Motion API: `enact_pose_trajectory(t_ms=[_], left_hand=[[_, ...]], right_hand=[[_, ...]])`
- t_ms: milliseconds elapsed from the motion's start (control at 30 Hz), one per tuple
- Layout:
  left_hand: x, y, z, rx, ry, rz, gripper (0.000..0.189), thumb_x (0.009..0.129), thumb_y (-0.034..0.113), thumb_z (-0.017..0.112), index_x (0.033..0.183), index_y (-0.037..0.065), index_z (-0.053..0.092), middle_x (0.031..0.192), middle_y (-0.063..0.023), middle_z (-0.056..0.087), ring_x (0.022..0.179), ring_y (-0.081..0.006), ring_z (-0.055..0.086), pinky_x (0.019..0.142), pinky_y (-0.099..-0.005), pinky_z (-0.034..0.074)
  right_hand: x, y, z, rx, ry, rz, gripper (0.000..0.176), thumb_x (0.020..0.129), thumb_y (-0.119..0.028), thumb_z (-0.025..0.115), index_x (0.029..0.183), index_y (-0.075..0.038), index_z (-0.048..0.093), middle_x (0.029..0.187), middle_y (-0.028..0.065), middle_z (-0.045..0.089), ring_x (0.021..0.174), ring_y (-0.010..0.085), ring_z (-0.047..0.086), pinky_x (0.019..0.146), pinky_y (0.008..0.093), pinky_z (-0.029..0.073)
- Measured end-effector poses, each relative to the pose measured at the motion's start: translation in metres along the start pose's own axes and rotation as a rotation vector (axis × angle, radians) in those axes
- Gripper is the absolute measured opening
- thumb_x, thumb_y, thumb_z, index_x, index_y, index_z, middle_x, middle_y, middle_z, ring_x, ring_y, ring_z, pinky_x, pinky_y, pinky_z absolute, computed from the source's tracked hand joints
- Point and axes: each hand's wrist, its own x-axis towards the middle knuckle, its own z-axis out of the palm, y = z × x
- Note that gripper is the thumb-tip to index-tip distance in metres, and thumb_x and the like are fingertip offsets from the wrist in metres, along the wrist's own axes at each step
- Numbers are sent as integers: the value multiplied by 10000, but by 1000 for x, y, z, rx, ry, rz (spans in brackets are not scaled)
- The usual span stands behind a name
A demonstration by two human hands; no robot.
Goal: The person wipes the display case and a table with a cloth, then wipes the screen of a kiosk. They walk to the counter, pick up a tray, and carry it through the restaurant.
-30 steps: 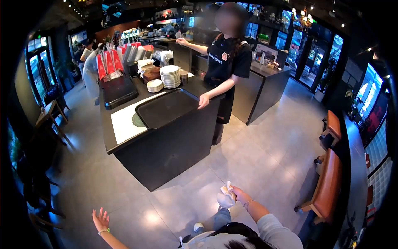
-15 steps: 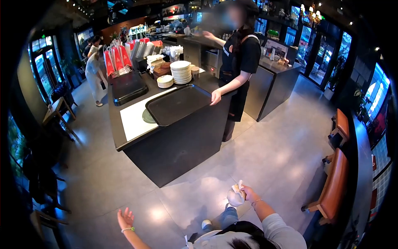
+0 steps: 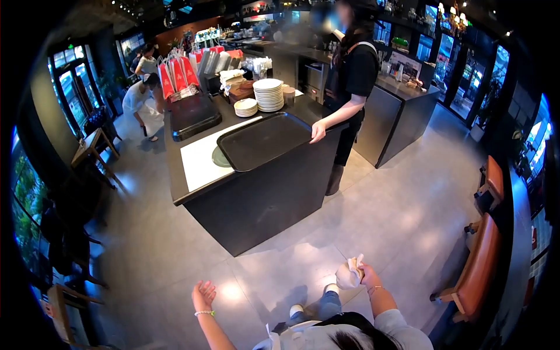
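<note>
Left hand (image 3: 203,296): fingers apart, slightly curled, nothing held. Next, a black serving tray (image 3: 265,141) lies on the counter (image 3: 256,210), well apart from both hands. Further right, an off-white cloth (image 3: 348,273) is held above the floor (image 3: 166,224) — judged light, limp and not fragile, best gripped at its gathered folds. Appearance: crumpled, lower part rounded, one tip upward. Right hand (image 3: 369,276): fingers closed on the cloth's right side.

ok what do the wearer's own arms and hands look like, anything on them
Both hands are ungloved. The left hand has a pale, chunky bracelet at its wrist; the right hand has a thin bracelet. A light grey short sleeve covers the right upper arm; no left sleeve is clearly visible.
</note>
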Motion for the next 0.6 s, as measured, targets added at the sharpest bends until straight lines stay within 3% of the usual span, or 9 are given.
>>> enact_pose_trajectory(t_ms=[200,400,600], left_hand=[[20,7,63,-8,-4,93,314,753,287,474,988,79,464,864,-69,564,647,-173,541,551,-275,416],[44,17,183,71,-124,190,259,778,264,477,946,68,495,793,-58,579,597,-138,547,521,-234,425],[88,30,276,182,-106,277,173,808,212,461,915,86,512,769,-41,582,564,-83,538,500,-201,410]], right_hand=[[-11,-17,-61,260,267,-111,416,671,-32,354,1072,-84,451,1037,137,492,935,342,482,824,488,381],[26,-33,-120,394,187,-185,419,635,-69,344,1036,-68,464,1019,149,497,933,370,466,858,517,336],[59,-74,-87,542,363,-188,421,654,-75,334,1058,-23,438,1045,156,484,964,364,455,881,485,332]])
